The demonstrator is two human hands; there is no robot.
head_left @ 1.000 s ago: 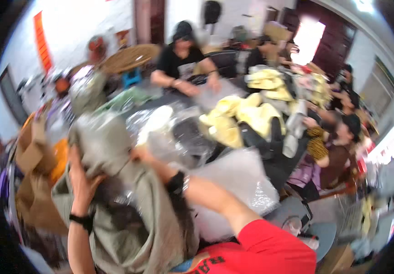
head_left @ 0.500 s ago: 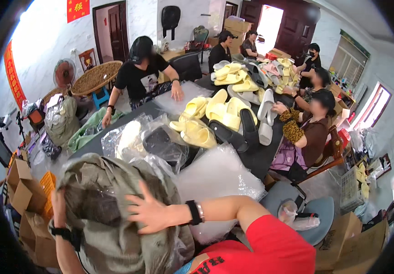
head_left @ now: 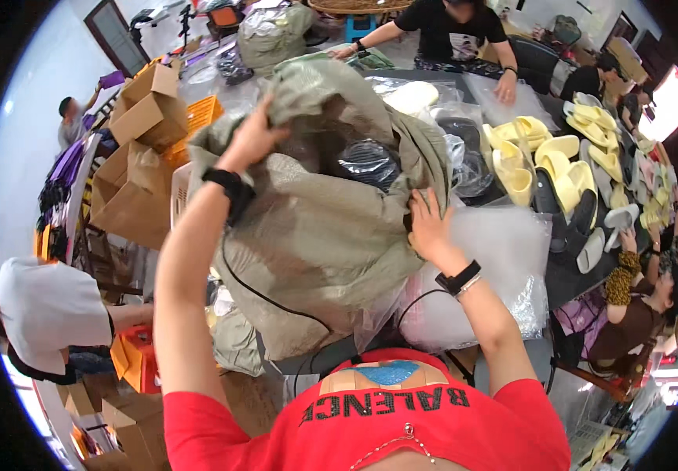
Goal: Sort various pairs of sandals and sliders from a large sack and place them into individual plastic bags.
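Observation:
A large grey-green woven sack [head_left: 299, 235] stands upright in front of me with its mouth wide. Dark ribbed footwear in clear plastic [head_left: 368, 163] shows inside it; the rest of the contents is in shadow. My left hand [head_left: 251, 143] is closed on the sack's rim at the far left. At the right side of the mouth, my right hand [head_left: 431, 229] grips the sack's edge, its fingers pointing away from me and its thumb side partly hidden. Beside that hand lies a stack of clear plastic bags [head_left: 492, 263].
Yellow slippers [head_left: 562, 169] and black slippers [head_left: 547, 208] lie on the dark table [head_left: 562, 282]. Bagged slippers [head_left: 464, 153] sit right of the sack. Cardboard boxes [head_left: 131, 188] and an orange crate [head_left: 197, 125] stand left. Co-workers surround the table; another person [head_left: 52, 314] is at left.
The view has swung left and down. My right hand has moved from lying spread on the sack to its right edge; my left hand still holds the rim, and the mouth is wider.

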